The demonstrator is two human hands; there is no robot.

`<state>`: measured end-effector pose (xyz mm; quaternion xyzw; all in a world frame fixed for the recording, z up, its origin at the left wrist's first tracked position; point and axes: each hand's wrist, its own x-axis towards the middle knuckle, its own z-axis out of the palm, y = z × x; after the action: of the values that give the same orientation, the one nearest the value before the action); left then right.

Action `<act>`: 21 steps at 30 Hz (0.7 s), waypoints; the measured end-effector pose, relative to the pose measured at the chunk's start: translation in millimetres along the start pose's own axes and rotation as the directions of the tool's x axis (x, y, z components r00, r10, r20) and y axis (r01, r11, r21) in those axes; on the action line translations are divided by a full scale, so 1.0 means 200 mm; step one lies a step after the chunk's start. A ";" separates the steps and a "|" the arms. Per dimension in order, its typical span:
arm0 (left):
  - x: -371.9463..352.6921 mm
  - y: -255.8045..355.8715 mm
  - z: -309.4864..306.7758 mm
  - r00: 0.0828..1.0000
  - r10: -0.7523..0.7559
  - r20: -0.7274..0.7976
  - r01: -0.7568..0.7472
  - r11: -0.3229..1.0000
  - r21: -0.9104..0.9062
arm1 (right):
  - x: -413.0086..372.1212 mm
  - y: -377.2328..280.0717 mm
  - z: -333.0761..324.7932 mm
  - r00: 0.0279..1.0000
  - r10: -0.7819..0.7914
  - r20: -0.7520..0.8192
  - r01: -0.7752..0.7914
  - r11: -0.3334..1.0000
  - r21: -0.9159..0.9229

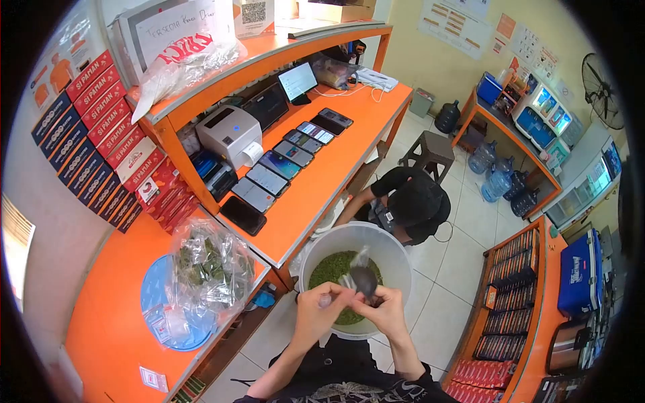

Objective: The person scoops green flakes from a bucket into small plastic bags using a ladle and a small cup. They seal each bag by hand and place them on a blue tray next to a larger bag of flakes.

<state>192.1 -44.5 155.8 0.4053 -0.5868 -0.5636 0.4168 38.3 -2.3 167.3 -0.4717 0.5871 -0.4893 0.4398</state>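
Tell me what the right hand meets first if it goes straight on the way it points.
Likely the green bits in the bucket: the right hand, holding a spoon, points down into it, though depth is unclear.

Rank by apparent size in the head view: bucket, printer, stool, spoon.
1. Bucket, though it is also nearest the camera.
2. Printer and stool look about alike, so they are not ranked.
3. Spoon.

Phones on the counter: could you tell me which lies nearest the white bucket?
The dark-screened phone at the row's near end; those beside it have lit screens.
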 end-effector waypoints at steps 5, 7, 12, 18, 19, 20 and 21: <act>0.01 0.14 -0.02 0.982 -0.104 0.156 0.105 0.995 0.003 | -0.02 -0.07 -0.02 0.984 0.074 0.161 -0.108 0.970 0.218; -0.01 0.09 0.00 0.983 0.097 0.154 -0.121 0.981 0.153 | -0.01 -0.04 -0.06 0.978 -0.122 0.169 0.153 0.971 -0.182; -0.03 0.29 0.00 0.957 0.123 0.263 -0.199 0.937 0.287 | 0.04 -0.25 -0.13 0.840 -0.317 0.441 0.536 0.617 -0.577; -0.12 0.39 0.05 0.940 0.243 0.238 -0.317 0.880 0.353 | 0.03 -0.30 -0.18 0.755 -0.502 0.421 0.637 0.712 -0.294; -0.13 0.37 0.06 0.944 0.257 0.208 -0.317 0.882 0.347 | 0.01 -0.30 -0.17 0.765 -0.531 0.365 0.634 0.722 -0.277; -0.13 0.35 0.07 0.956 0.213 0.200 -0.279 0.872 0.402 | 0.03 -0.25 -0.18 0.811 -0.558 0.175 0.584 0.754 -0.302; -0.13 0.32 0.08 0.967 0.171 0.191 -0.241 0.856 0.456 | 0.05 -0.23 -0.20 0.852 -0.515 0.094 0.482 0.702 -0.524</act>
<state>185.4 -13.2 218.9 0.3882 -0.7756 -0.3819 0.3191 2.7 -10.1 218.3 -0.7004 0.5616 -0.4222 0.1257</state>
